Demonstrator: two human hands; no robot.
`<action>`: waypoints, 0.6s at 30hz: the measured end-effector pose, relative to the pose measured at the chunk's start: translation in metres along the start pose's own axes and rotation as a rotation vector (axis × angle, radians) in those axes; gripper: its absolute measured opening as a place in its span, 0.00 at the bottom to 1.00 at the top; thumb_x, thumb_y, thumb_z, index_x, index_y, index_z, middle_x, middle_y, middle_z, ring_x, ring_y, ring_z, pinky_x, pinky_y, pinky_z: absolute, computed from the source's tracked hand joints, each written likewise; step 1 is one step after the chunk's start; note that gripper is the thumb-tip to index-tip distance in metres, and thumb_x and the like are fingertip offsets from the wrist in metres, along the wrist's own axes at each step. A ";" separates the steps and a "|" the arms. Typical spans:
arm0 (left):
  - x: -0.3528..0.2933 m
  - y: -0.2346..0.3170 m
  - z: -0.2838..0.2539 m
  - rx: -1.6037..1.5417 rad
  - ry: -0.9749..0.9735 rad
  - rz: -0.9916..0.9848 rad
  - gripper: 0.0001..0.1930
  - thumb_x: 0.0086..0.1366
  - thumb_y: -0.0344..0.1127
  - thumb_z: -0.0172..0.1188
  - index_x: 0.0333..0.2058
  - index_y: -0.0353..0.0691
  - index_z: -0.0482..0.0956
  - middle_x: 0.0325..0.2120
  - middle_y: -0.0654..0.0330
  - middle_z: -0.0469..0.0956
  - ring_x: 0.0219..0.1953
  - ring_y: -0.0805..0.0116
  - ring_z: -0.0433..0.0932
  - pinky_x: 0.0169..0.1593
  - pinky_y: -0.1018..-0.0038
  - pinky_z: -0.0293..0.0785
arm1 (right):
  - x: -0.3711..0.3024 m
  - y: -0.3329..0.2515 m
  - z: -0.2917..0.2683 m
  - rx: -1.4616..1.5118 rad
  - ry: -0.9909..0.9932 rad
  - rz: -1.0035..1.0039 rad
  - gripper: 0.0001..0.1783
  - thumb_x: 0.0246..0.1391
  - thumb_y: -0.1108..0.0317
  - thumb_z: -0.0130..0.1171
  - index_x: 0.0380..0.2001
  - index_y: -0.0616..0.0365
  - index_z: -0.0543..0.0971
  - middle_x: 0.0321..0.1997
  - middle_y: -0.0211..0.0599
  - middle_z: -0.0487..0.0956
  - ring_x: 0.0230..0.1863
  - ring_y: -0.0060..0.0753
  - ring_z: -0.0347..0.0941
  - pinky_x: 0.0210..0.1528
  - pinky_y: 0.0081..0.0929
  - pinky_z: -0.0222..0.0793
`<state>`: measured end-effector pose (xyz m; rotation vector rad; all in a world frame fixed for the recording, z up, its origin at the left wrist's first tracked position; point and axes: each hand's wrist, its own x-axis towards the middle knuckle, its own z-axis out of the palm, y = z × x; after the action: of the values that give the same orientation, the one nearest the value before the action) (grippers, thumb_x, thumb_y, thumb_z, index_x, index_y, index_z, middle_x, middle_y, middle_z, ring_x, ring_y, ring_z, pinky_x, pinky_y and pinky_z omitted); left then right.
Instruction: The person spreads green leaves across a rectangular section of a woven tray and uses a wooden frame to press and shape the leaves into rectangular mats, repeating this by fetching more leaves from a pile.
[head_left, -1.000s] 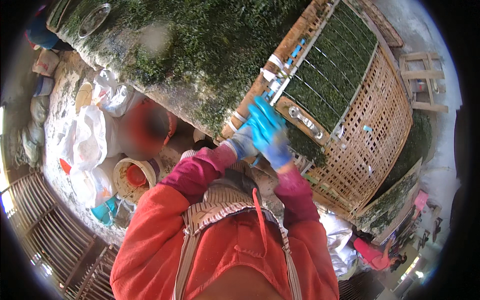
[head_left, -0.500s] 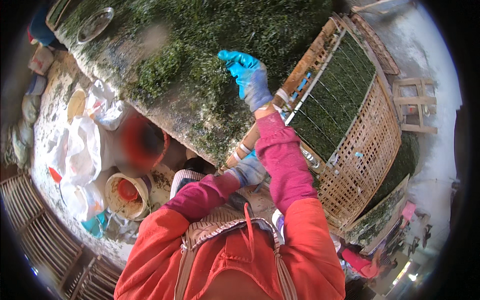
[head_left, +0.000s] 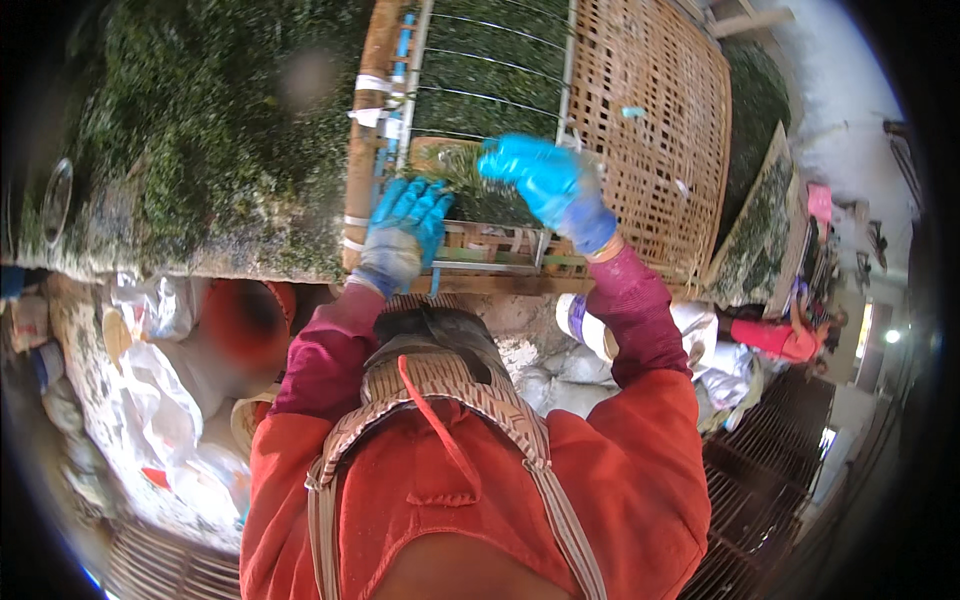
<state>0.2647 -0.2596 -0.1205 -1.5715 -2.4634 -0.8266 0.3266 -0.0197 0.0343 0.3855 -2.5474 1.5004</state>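
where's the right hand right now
In the head view, the right hand, blue-gloved, is upper centre over the woven bamboo tray, right of the left hand.

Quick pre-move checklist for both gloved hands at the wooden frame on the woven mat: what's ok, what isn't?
1. Right hand in view, blue glove on: ok.
2. Left hand in view, blue glove on, by the frame's near edge: ok.
3. Green clump at the right hand's fingers: grip cannot tell, the glove hides it.
4. Wooden frame resting on the woven mat: ok.
5. Green layer spread evenly inside the frame: cannot tell, hands cover the near part.
6. Space around the hands free of other people: ok; a person in red stands well off to the right.
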 end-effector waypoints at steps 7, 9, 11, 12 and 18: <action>0.002 0.009 -0.009 0.046 0.075 0.036 0.24 0.67 0.37 0.59 0.61 0.43 0.78 0.61 0.53 0.77 0.66 0.49 0.72 0.73 0.46 0.59 | -0.118 0.050 -0.002 -0.986 -0.019 -0.014 0.23 0.59 0.73 0.60 0.59 0.52 0.82 0.70 0.38 0.75 0.73 0.48 0.67 0.73 0.51 0.65; 0.015 0.032 -0.014 -0.029 0.053 -0.008 0.27 0.68 0.41 0.60 0.64 0.41 0.74 0.64 0.50 0.74 0.69 0.45 0.68 0.74 0.45 0.56 | -0.114 0.034 0.008 -1.086 -0.019 0.065 0.17 0.62 0.66 0.60 0.53 0.52 0.84 0.68 0.36 0.77 0.74 0.46 0.64 0.76 0.54 0.58; 0.030 0.065 -0.018 -0.098 0.042 0.058 0.29 0.69 0.44 0.60 0.65 0.40 0.73 0.65 0.48 0.73 0.70 0.43 0.67 0.75 0.46 0.55 | -0.131 0.049 0.026 -1.200 -0.141 0.170 0.16 0.62 0.64 0.59 0.51 0.52 0.85 0.66 0.36 0.77 0.75 0.45 0.63 0.76 0.56 0.56; 0.031 0.062 0.001 -0.091 -0.165 0.070 0.31 0.70 0.48 0.59 0.66 0.39 0.72 0.67 0.48 0.71 0.72 0.43 0.64 0.76 0.47 0.53 | -0.138 0.064 0.025 -1.222 -0.065 0.090 0.15 0.62 0.61 0.61 0.48 0.52 0.86 0.63 0.37 0.79 0.73 0.43 0.66 0.77 0.56 0.55; 0.047 0.074 -0.024 -0.093 -0.239 0.080 0.31 0.70 0.52 0.57 0.64 0.37 0.75 0.67 0.47 0.71 0.71 0.44 0.66 0.76 0.50 0.52 | -0.157 0.072 -0.040 -0.586 0.168 0.349 0.33 0.55 0.65 0.69 0.64 0.58 0.75 0.74 0.48 0.67 0.72 0.52 0.66 0.72 0.47 0.65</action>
<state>0.3027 -0.2098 -0.0541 -1.8895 -2.5310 -0.7946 0.4551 0.0709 -0.0485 -0.2633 -2.8412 0.7429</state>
